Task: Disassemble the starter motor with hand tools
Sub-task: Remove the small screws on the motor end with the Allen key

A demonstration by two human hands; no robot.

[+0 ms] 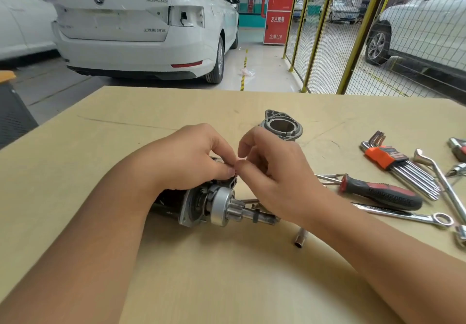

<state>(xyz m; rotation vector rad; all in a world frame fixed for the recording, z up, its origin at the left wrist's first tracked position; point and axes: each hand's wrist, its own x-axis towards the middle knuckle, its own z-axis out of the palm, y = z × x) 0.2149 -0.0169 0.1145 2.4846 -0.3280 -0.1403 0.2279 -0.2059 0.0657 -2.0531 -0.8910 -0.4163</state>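
**Both hands meet over the starter motor**

While I watch through the head camera, the white car [141, 26] fills the far background, parked beyond the tan table [227, 273] that carries everything else. To the right of the car stands a yellow mesh fence [353, 33].

On the table, near its middle, the starter motor [209, 205] lies on its side, its pinion shaft pointing right. My left hand [186, 157] rests over the top of the motor body, fingers curled, thumb and forefinger pinching at something small at the motor's upper edge; what it is I cannot tell. My right hand [274, 170] comes in from the other side, fingers curled, its thumb tip touching the left thumb at the same spot, so it seems to pinch the same small part.

Behind the right hand sits the removed end housing [280, 124], standing open-side up. To the right lie a red-and-black screwdriver [378, 192], a set of hex keys in an orange holder [401, 164], a combination wrench [413, 216] and a bent wrench [443, 185]. Just beside the right forearm lies a small socket [298, 239].
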